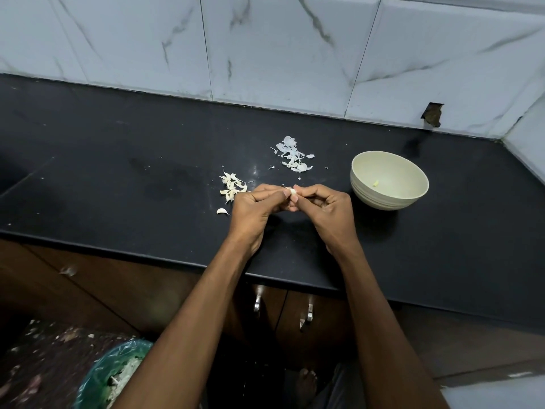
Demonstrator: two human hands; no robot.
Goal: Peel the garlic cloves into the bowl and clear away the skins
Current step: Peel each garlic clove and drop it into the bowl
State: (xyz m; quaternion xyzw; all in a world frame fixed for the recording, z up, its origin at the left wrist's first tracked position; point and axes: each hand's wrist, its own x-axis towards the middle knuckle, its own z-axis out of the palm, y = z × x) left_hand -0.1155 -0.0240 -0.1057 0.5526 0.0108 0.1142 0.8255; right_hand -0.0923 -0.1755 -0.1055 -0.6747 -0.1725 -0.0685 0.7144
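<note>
My left hand (pixel 259 208) and my right hand (pixel 324 208) meet over the black counter (pixel 118 178) and pinch one garlic clove (pixel 292 193) between their fingertips. To the right stands a pale bowl (pixel 413 196) with one peeled clove (pixel 375 183) inside. A small heap of unpeeled cloves (pixel 232 187) lies just left of my left hand, and a single clove (pixel 222 211) lies nearer the counter's front. Loose white skins (pixel 293 156) are scattered behind my hands.
A marble-tiled wall (pixel 265 48) runs along the back, with a dark hole (pixel 433 115) at its base. Below the counter are wooden cabinet doors with metal handles (pixel 306 315). A bin lined with a green bag (pixel 118 376) stands on the floor at lower left.
</note>
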